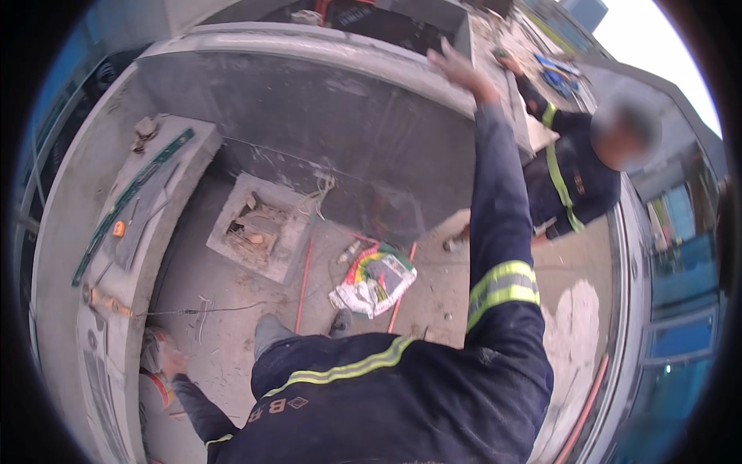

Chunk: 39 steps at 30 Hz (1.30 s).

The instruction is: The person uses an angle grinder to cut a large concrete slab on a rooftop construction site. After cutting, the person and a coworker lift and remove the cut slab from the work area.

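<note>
My right arm stretches far forward, and my right hand (461, 73) is raised over the top of the grey wall (325, 93). Its fingers are spread, with nothing visible in them. Low on the left, my left hand (171, 359) is beside a bucket (154, 344) with pale contents at the foot of the concrete ledge. That hand is small and blurred, so its fingers do not show clearly. On the ledge lie a long green level (131, 205), an orange tape measure (118, 229) and a power tool with a cord (107, 301).
A co-worker (576, 158) stands at the right, one hand on the wall top. A concrete box with rubble (255, 228) and a printed sack (375, 280) occupy the floor ahead. Reddish pipes (304, 286) lie nearby. A second bucket (157, 392) stands at lower left.
</note>
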Each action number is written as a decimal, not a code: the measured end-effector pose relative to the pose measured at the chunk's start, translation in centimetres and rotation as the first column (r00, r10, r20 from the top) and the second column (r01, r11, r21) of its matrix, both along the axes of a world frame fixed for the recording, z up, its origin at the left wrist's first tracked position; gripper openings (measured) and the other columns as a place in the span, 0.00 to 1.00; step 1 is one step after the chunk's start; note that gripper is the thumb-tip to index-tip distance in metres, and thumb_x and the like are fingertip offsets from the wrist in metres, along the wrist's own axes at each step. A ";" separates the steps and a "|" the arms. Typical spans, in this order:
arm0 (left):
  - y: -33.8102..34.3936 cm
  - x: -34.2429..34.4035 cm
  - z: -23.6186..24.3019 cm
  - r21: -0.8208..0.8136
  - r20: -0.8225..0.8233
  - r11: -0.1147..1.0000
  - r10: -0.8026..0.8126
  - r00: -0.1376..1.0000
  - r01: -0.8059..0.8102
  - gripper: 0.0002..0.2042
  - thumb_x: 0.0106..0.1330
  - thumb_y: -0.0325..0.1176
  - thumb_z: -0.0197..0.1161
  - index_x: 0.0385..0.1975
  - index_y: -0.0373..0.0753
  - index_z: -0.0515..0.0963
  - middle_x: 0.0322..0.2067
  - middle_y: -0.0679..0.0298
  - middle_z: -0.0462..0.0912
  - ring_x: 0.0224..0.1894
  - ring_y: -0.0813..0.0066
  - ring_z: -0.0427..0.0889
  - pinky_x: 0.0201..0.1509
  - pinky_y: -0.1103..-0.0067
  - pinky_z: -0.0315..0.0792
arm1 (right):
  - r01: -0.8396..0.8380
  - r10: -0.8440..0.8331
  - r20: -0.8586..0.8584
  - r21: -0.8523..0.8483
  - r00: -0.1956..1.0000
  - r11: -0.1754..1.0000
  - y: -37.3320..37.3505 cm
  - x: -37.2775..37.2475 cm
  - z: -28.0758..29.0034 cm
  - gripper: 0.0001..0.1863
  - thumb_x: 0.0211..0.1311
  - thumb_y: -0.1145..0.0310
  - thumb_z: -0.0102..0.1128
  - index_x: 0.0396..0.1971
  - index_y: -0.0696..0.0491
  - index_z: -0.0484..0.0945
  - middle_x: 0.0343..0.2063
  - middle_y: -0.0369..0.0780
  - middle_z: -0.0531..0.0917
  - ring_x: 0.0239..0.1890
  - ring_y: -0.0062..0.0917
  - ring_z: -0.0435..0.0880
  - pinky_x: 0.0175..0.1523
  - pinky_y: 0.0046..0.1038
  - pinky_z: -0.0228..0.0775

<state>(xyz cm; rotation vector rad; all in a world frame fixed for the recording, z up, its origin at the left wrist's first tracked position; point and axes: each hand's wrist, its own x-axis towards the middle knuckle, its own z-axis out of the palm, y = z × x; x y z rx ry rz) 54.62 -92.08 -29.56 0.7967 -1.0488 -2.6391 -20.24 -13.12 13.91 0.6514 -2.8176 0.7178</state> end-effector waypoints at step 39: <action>-40.9 -14.6 -2.7 -0.764 0.062 0.500 0.685 0.726 -0.407 0.28 0.68 0.42 0.69 0.65 0.34 0.75 0.59 0.55 0.79 0.59 0.58 0.80 0.61 0.61 0.78 | 0.499 -0.403 0.915 0.344 0.012 0.796 -27.2 62.9 -47.2 0.21 0.78 0.54 0.57 0.59 0.51 0.80 0.46 0.44 0.89 0.40 0.33 0.94 0.40 0.46 0.88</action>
